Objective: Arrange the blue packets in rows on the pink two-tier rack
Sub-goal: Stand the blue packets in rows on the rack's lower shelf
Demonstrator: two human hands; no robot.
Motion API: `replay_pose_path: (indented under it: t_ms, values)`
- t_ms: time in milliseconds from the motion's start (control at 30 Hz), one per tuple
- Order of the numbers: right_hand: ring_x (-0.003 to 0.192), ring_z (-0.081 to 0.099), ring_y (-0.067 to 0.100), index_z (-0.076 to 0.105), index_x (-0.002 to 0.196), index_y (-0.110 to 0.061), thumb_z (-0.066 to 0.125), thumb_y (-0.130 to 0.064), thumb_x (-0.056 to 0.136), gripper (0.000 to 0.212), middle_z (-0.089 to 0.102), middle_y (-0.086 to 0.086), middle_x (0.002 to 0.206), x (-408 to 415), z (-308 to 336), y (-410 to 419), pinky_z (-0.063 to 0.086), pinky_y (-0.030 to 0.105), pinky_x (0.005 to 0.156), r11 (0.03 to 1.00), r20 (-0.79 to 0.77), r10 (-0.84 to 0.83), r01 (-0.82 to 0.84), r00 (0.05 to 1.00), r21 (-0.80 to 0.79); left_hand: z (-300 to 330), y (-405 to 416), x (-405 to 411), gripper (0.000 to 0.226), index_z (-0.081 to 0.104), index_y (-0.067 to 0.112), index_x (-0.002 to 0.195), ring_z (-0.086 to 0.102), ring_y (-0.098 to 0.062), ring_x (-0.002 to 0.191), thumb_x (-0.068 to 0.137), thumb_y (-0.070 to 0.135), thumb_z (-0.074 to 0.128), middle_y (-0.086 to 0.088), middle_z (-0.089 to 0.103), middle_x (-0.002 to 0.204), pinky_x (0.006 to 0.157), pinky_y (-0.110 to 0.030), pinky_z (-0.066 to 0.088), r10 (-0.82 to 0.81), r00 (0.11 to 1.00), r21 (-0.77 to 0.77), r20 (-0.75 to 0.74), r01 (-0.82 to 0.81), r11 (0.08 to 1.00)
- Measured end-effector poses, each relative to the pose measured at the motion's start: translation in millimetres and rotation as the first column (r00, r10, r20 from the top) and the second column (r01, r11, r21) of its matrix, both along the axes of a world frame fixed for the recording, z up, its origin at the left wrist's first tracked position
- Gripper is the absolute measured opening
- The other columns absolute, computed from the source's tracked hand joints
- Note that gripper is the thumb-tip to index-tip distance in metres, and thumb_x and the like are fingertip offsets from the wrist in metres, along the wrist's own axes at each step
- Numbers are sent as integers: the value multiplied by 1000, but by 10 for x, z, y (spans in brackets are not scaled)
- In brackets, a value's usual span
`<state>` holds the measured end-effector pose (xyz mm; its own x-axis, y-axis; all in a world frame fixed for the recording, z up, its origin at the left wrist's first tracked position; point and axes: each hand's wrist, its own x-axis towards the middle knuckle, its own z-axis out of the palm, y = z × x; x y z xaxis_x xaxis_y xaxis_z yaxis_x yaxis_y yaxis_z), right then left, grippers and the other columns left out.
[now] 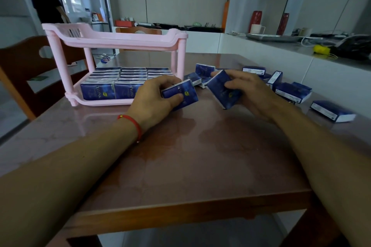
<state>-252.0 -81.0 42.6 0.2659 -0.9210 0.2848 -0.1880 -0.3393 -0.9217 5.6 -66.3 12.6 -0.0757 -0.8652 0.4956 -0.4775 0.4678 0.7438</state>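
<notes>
Left hand [158, 96]: fingers and thumb curled round one blue packet [180, 94], held just above the table [200, 156], right beside the rack's front right corner. Judged ready for the next slot.

Right hand [247, 90]: fingers curled over a second packet [222, 90], tilted on one corner, close to the loose pile. Judged to be held in reserve, so that one packet can follow the other without a fresh reach.

Rack [112, 39], pink, two tiers, on the table's far left part.
- Lower tier [96, 103]: packets standing on edge in three rows [112, 84], faces forward, pressed together. The front right spot is hidden by the left hand, so whether it is filled cannot be told.
- Upper tier: its floor is out of sight from this low angle; no packet shows above its rim.

Loose packets [291, 92]: scattered on the table right of the rack, some flat, some on edge, near the right hand for easy pickup. One [333, 112] lies apart at the far right.

Progress, judged: lower tier nearly full; upper tier to follow.
</notes>
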Motion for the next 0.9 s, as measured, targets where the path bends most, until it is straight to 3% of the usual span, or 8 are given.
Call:
replay_pose_path:
  t_ms: [133, 233, 367, 467, 567, 700, 767, 900]
  values:
    - [100, 69, 28, 66, 125, -18, 57, -6, 97, 32, 71, 9, 118, 71, -30, 49, 60, 37, 67, 996, -56, 90, -89, 994, 26, 4, 4, -11, 30, 73, 22, 114, 71, -11, 96, 84, 14, 74, 4, 76, 103, 91, -39, 59, 2, 1000, 18, -30, -2, 1000]
    - [100, 72, 25, 61, 132, -22, 63, -11, 96, 38, 69, 10, 116, 100, -52, 93, 61, 35, 68, 993, -165, 111, -116, 980, -19, 0, -20, -1, 37, 70, 19, 119, 71, -12, 99, 83, 18, 77, 3, 75, 107, 94, -40, 57, 14, 999, 24, -45, -13, 1000]
    - [96, 72, 17, 67, 112, -19, 74, -19, 88, 25, 73, 4, 104, 189, -70, 99, 56, 29, 76, 991, -266, 41, -73, 963, -114, 5, -6, -4, 37, 73, 22, 113, 71, -8, 99, 75, 25, 73, 7, 76, 104, 95, -39, 57, 2, 1000, 22, -6, -2, 1000]
    - [97, 69, 25, 70, 106, -28, 75, -27, 88, 18, 72, -4, 106, 241, -135, 73, 59, 41, 84, 977, -361, -27, -53, 932, -209, 9, 7, -15, 39, 74, 26, 110, 71, -7, 100, 72, 19, 68, 9, 76, 104, 97, -39, 56, -29, 1000, 58, -2, 30, 998]
    - [100, 68, 27, 66, 106, -37, 78, -36, 84, 25, 69, -7, 112, 303, -181, 57, 58, 49, 88, 971, -310, -80, 4, 947, -238, 18, 9, -23, 45, 75, 25, 109, 72, -12, 102, 67, 15, 63, 6, 77, 104, 97, -41, 56, -53, 998, 113, -35, 57, 992]
    - [102, 65, 15, 58, 117, -31, 82, -41, 78, 47, 58, -8, 117, 430, -210, 48, 59, 33, 82, 946, -270, -205, 120, 941, -300, 56, 42, -58, 49, 71, 14, 118, 70, -21, 107, 70, 4, 66, -6, 76, 111, 96, -35, 57, -142, 984, 172, -112, 160, 972]
    - [97, 63, 10, 58, 121, -26, 81, -40, 79, 50, 58, -7, 115, 472, -217, 64, 55, 23, 76, 940, -284, -209, 112, 936, -323, 61, 78, -64, 49, 65, 13, 126, 70, -16, 106, 79, -2, 72, -5, 73, 116, 93, -27, 57, -203, 976, 177, -77, 214, 961]
    - [90, 58, -1, 59, 125, -26, 78, -45, 81, 51, 58, -13, 108, 502, -193, 120, 47, 7, 68, 915, -341, -253, 110, 906, -387, 41, 75, -43, 54, 63, 21, 125, 70, -9, 103, 76, 13, 85, 3, 71, 115, 94, -34, 58, -199, 979, 130, 49, 192, 973]
